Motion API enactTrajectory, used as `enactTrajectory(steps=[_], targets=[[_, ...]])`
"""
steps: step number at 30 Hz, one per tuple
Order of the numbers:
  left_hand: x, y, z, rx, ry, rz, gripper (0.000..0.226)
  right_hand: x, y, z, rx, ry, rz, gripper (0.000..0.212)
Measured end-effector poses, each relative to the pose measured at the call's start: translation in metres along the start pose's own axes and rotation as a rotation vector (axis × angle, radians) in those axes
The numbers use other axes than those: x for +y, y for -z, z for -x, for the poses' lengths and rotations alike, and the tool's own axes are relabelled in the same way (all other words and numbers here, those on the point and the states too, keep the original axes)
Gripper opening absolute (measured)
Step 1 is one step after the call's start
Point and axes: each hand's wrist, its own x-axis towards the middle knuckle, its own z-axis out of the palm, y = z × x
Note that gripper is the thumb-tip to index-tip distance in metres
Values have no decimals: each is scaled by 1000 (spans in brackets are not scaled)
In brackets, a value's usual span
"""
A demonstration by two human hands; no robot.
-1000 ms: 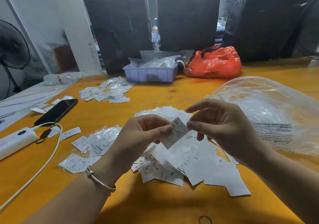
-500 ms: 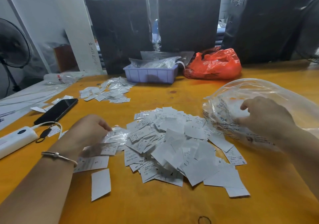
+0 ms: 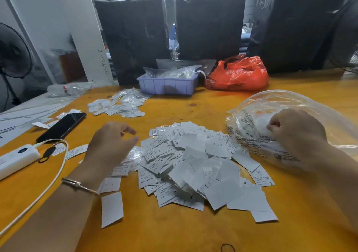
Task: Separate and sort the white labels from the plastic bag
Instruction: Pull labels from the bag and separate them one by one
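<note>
One heap of white labels (image 3: 195, 166), some reading XS, S, L, "MADE IN CHINA", lies centre-table. The right hand (image 3: 296, 133) grips the plastic bag (image 3: 286, 106) at right; the left hand (image 3: 112, 143) hovers, fingers loosely curled, holding nothing.

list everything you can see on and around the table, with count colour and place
label pile: one heap, white, table centre
far labels: one smaller heap, white, behind the phone
loose label: one, white, near edge by the left arm
clear bag: one, transparent, printed, right side
red bag: one, red, back of table
tray: one, lilac, left of the red bag, holds clear bags
phone: one, black, left side
power bank: one, white, left edge, with white cable
wrapped blocks: three, black, behind the table
fan: one, black, far left
table: one, orange
left hand: open, above the pile's left edge, bracelet on wrist
right hand: grips the clear bag
</note>
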Motion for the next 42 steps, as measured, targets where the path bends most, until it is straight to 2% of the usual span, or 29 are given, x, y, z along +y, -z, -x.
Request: enactTrajectory(steps=[2,5,8,14,19,21,24,27,29,31,33,38,40,42], targets=[[11,-4,7,3,-86,66,4,-1,1,0,79,16,-49,15],[24,-11,20,-30,-204,155,4,-2,3,2,168,42,-83,32],[34,-18,30,-69,-274,217,4,-2,5,3,235,106,-152,37],[41,-26,37,-131,-313,271,8,-12,12,5,455,223,-272,17],[43,-27,38,-127,-341,293,13,-28,24,17,644,327,-446,11],[44,-27,39,-128,-354,303,15,-35,23,22,685,388,-385,8],[45,-27,40,-135,-353,311,12,-36,14,20,639,383,-128,16],[45,-28,42,-138,-355,313,7,-27,4,15,384,315,45,22],[46,-27,42,-133,-358,306,6,-22,-2,13,195,232,44,22],[47,-27,42,-129,-362,298,6,-17,-6,11,109,169,-61,30],[47,-27,42,-128,-367,291,6,-15,-6,9,130,155,-182,30],[45,-30,41,-144,-372,306,10,-22,8,12,439,236,-492,12],[45,-30,40,-171,-387,309,23,-33,14,20,416,269,-710,7],[44,-31,40,-248,-425,254,45,-46,19,29,292,289,-960,4]])
